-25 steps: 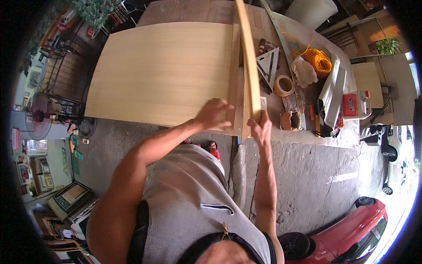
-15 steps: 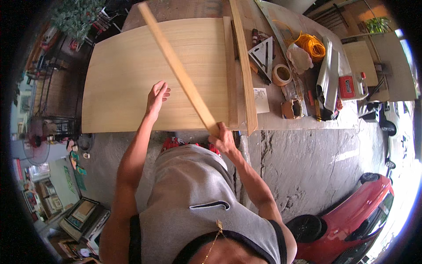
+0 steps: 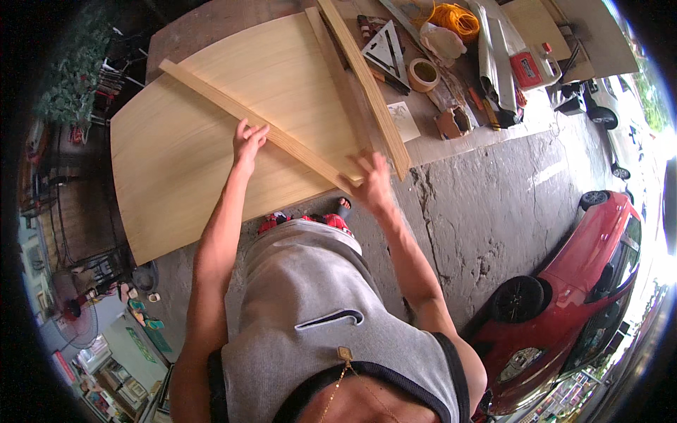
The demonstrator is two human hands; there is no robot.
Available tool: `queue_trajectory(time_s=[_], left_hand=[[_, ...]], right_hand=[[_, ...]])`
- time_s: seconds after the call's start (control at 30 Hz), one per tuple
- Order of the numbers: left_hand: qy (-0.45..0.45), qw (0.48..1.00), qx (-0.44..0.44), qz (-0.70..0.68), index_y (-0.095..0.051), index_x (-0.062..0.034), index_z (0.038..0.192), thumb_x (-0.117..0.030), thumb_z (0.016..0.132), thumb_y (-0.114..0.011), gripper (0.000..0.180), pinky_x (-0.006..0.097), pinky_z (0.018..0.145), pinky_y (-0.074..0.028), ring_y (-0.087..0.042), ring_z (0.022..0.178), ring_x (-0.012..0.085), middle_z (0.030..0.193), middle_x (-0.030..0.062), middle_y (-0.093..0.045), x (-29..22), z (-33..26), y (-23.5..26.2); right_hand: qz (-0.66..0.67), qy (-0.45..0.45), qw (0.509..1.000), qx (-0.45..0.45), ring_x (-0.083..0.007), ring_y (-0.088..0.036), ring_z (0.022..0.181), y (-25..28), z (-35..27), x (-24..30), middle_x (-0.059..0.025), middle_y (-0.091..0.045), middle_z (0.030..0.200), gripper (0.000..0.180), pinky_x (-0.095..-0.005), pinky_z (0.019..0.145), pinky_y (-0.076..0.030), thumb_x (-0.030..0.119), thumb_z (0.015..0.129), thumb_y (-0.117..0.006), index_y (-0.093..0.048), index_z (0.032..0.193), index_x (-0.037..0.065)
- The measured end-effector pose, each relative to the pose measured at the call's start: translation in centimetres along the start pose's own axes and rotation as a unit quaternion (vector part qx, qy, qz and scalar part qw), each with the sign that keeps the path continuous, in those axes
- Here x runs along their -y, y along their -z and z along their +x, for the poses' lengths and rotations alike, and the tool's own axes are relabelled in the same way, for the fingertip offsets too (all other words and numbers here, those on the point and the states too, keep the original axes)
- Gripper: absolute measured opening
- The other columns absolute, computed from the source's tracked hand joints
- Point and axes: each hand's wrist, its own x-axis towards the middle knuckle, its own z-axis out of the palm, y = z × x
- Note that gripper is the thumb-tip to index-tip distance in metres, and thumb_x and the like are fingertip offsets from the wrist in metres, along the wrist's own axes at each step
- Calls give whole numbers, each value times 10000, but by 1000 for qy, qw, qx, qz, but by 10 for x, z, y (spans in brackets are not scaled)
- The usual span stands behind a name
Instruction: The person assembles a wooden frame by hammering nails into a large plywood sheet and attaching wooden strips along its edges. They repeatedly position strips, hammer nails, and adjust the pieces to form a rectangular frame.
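Note:
A long wooden strip [image 3: 295, 146] slants across a large pale plywood panel [image 3: 190, 148] that lies on the workbench. My left hand [image 3: 248, 146] is at the strip's middle, its fingers curled at the near edge and closed on it. My right hand [image 3: 372, 182] is at the strip's near right end, fingers spread and slightly blurred, with the thumb side by the wood. Just beyond that hand, another wooden strip [image 3: 337, 84] lies along the panel's right side, and a thicker wooden board [image 3: 370, 92] runs beside it.
On the bench to the right are a triangular square [image 3: 386, 55], a tape roll [image 3: 423, 75], orange cord [image 3: 453, 21], a cardboard piece [image 3: 453, 124] and a red-and-white jug [image 3: 534, 68]. A red car [image 3: 564, 282] stands at lower right, a fan [image 3: 70, 314] at left.
The strip has swung down to the left, from steeply raised to a flatter slant over the panel. My right hand has loosened its grip and spread; my left has met the strip. The view has turned.

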Motion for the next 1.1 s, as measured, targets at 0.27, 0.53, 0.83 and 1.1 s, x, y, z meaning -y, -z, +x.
queue_trajectory(time_s=[0.27,0.53,0.83,1.1], left_hand=[[-27,943,-142,301,-252,-125,1439,-428,640,-826,1030,499,1059,-331,-290,1330,399,1409,265,-301,0,-4,-45],[-6,906,-183,381,-359,-178,1386,-384,612,-852,941,470,910,-480,-472,1172,394,1342,274,-330,11,34,-55],[-137,907,-190,349,-493,-147,1300,-406,654,-828,772,412,907,-461,-539,1056,302,1262,192,-454,34,20,-17],[-98,956,-206,183,-512,-104,1275,-399,712,-797,696,371,768,-509,-565,976,247,1211,157,-485,36,-42,39]], right_hand=[[203,-374,905,16,-232,-632,788,22,29,-133,-70,-632,844,350,-357,722,-513,341,893,-578,-639,1051,35],[544,-378,726,186,-165,-627,718,32,39,-160,-78,-649,898,399,-332,580,-523,333,874,-607,-605,1103,6],[241,-277,919,146,-123,-561,497,97,84,-151,-65,-606,686,308,-276,413,-445,270,838,-687,-588,987,20],[20,-199,978,-55,-354,-650,646,173,76,-130,-207,-646,732,343,-406,537,-478,354,880,-651,-552,966,37]])
